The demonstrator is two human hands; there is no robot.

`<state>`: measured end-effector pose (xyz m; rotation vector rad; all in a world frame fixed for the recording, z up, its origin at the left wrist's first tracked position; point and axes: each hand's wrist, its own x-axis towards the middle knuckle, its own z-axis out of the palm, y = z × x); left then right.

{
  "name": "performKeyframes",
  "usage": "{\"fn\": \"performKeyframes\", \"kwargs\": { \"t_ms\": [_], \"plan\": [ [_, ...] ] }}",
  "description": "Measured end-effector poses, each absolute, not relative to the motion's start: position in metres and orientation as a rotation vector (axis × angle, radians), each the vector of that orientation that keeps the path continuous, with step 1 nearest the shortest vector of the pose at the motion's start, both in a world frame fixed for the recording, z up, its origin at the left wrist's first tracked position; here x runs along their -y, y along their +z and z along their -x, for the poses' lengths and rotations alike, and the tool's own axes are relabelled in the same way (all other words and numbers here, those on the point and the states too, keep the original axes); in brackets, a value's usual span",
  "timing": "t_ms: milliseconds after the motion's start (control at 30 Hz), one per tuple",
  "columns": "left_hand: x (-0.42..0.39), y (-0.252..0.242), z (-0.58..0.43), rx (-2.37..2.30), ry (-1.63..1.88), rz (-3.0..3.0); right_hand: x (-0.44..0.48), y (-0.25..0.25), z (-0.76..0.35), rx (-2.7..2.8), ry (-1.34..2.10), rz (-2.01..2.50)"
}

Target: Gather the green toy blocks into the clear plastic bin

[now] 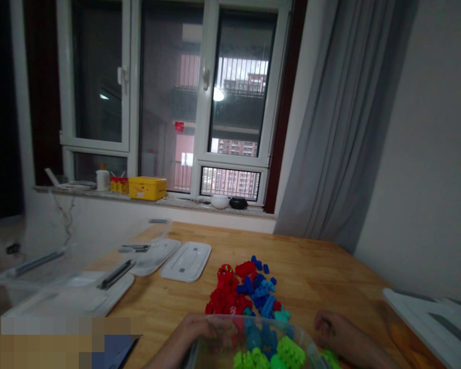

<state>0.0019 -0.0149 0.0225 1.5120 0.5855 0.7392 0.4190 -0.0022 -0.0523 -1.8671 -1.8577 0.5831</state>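
A clear plastic bin sits at the bottom of the view, holding green and blue toy building bricks. My left hand lies curled over the bin's near-left rim. My right hand is curled just beside the bin's right side, and I cannot tell whether it touches the bin. Beyond the bin, a heap of red bricks and blue bricks lies on the wooden table, close to both hands. The bin's lower part runs out of the picture.
Several clear bins and white lids, one lid, lie at the table's left. A white tray-like object stands at the right edge. Behind the table are a window sill with a yellow tin and a grey curtain.
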Motion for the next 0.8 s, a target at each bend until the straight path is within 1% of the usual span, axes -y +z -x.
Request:
{"fn": "performKeyframes", "kwargs": {
  "t_ms": [233,500,800],
  "plan": [
    [0.020,0.030,-0.004,-0.603,0.792,-1.549,0.003,-0.041,-0.415,1.833,0.506,1.797],
    [0.022,0.034,-0.004,-0.604,0.772,-1.554,-0.001,-0.045,-0.417,1.871,0.440,1.765],
    [0.013,0.025,-0.004,-0.583,0.750,-1.550,-0.006,-0.050,-0.421,1.824,0.392,1.732]
  ]
}}
